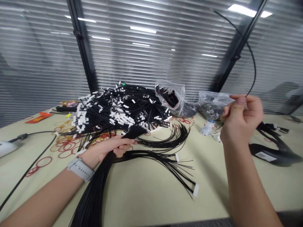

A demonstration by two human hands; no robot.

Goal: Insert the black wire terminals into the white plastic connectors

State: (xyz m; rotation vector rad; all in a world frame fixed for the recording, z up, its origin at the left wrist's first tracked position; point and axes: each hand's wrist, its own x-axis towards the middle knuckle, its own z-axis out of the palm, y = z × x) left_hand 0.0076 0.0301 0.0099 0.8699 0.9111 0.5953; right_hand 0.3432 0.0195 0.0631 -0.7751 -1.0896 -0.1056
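My left hand point(118, 146), with a grey watch band at its wrist, is closed around a thick bundle of thin black wires point(94, 192). The long end hangs toward the table's front edge. On the other side of the hand, the loose ends fan out, and some carry white connectors point(196, 189). Raised at the right, my right hand point(241, 121) pinches a single black wire point(254, 67) that curves upward from its fingertips. Just left of this hand, on the table, stands a small white and blue bottle point(208, 127).
A large heap of black cables with white connectors point(120, 118) lies at the back. Clear plastic bags point(170, 94) sit beside it. Red rubber bands point(67, 146) are scattered at left, near an orange-red packet point(39, 117). A labelled black wire bundle point(274, 154) lies at right. Blinds point(151, 47) stand behind.
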